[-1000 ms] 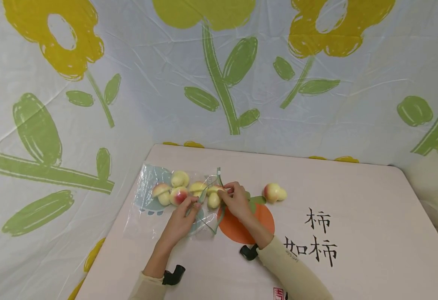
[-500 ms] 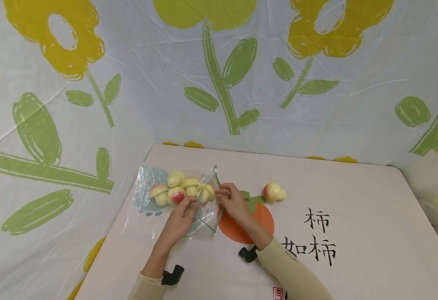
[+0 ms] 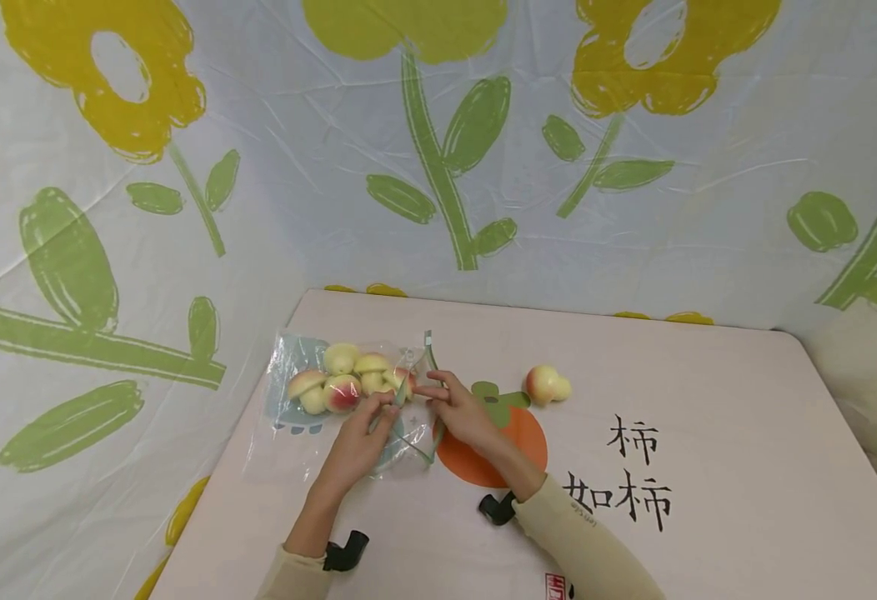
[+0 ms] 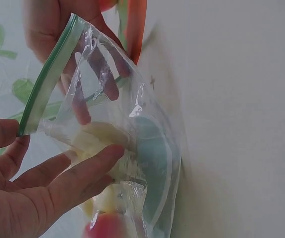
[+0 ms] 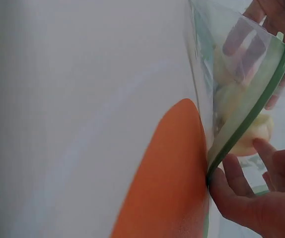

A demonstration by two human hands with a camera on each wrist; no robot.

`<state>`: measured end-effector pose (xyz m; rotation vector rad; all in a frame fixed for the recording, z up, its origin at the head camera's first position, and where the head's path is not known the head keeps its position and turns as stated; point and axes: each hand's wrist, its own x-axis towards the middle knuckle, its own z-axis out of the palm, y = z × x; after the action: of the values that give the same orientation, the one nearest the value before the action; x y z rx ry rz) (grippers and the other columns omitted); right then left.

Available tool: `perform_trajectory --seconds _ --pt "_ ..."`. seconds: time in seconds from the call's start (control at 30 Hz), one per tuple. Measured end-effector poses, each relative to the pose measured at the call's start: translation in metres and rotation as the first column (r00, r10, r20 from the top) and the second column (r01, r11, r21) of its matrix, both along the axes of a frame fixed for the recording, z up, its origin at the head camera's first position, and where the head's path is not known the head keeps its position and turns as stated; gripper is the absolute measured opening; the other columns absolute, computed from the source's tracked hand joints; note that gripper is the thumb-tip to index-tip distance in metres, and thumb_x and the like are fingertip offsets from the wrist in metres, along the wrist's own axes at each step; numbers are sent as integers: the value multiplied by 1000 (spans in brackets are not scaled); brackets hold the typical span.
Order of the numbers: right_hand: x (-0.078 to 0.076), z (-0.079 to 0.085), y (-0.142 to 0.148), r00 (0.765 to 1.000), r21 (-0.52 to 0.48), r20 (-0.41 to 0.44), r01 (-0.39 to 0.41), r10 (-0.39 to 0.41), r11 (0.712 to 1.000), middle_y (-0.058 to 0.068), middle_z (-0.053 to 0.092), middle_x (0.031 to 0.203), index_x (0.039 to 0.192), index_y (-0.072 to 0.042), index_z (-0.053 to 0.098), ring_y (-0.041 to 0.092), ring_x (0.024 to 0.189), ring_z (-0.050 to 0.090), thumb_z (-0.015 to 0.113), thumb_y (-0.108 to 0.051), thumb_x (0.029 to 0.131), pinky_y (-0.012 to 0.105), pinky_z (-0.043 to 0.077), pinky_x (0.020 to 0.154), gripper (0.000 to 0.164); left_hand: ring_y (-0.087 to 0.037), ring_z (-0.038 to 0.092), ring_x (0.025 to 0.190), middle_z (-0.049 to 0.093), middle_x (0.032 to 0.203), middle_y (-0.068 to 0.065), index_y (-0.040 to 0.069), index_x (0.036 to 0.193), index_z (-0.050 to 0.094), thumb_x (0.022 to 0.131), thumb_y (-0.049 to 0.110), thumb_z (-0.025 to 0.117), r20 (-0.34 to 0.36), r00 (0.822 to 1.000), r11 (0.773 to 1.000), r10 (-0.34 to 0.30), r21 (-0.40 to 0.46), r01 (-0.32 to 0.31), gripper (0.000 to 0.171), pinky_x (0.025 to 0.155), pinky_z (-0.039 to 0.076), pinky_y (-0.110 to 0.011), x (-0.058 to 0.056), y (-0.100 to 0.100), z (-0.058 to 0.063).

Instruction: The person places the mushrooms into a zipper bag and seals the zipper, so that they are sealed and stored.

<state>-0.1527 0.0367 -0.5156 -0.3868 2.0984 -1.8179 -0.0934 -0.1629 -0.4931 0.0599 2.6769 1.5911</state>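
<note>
A clear zip bag with a green zip strip lies on its side on the table, its mouth spread towards the right. Several yellow mushroom-shaped pieces with red blush, among them a red-topped one, lie inside. My left hand pinches the near lip of the bag at the zip strip. Through the mouth reach the extended fingers of my right hand, touching the rightmost mushroom piece. Plastic partly covers those fingers in the left wrist view.
Another mushroom piece lies loose on the table to the right of my right hand. The pale tablecloth carries a printed orange persimmon and black characters. A flowered curtain stands behind and to the left.
The rightmost mushroom piece has moved left, deeper into the bag, with my right fingers following it. The other pieces have shifted slightly left. My left hand keeps its place on the lip.
</note>
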Motion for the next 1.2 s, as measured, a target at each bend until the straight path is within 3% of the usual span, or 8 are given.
perform_trajectory --seconds 0.1,0.17,0.43,0.57,0.67,0.77,1.03,1.2 --pt "0 1 0 998 3 14 -59 59 998 14 59 138 150 0 33 27 74 53 42 5 103 26 38 64 48 -30 53 126 59 137 -9 21 120 62 103 34 57 8 1000 1000 2 -8 -2 22 100 42 -58 0 0 0" --pt "0 1 0 996 5 22 -91 91 996 13 57 140 151 0 30 27 81 57 41 5 103 26 42 67 49 -30 53 126 59 137 -9 22 121 62 103 35 57 15 1000 1000 5 -14 -4 24 100 42 -58 0 1 0" --pt "0 -3 -3 987 -37 48 -151 153 988 16 53 144 153 0 24 30 66 41 40 4 102 30 44 68 54 -33 50 131 57 139 -10 21 123 62 103 33 57 27 1000 1000 2 3 -2 24 103 40 -58 -1 0 -2" --pt "2 -4 0 991 -74 24 -132 134 989 22 51 144 151 2 27 39 93 59 40 7 102 41 49 84 52 -34 49 132 58 139 -9 21 123 62 103 33 57 26 1000 1000 7 1 -7 23 104 38 -59 -1 0 -2" --pt "3 -1 5 993 -104 0 -119 119 987 27 50 142 150 4 28 47 125 50 39 10 100 54 43 100 51 -34 50 131 58 139 -9 21 123 62 103 32 57 26 1000 1000 14 -10 -13 23 103 39 -59 -1 0 -1" --pt "4 2 11 994 -117 -15 -113 112 987 31 49 140 149 5 28 51 125 48 40 8 100 55 38 106 50 -32 52 129 59 138 -8 21 123 62 103 31 57 29 999 1000 22 -17 -22 22 101 41 -58 0 0 -1" --pt "10 17 30 996 -94 -36 -83 80 992 35 51 135 147 1 34 50 124 50 48 3 103 49 43 104 46 -27 57 117 59 138 -6 23 121 62 103 31 57 38 999 999 29 -16 -29 20 96 45 -54 0 0 -2" --pt "13 26 42 998 -107 -30 -51 49 993 34 50 135 147 -1 36 51 122 49 48 2 102 50 42 103 46 -28 57 121 58 140 -5 23 122 62 103 31 57 46 998 999 32 -8 -32 21 97 46 -53 -1 1 -2"
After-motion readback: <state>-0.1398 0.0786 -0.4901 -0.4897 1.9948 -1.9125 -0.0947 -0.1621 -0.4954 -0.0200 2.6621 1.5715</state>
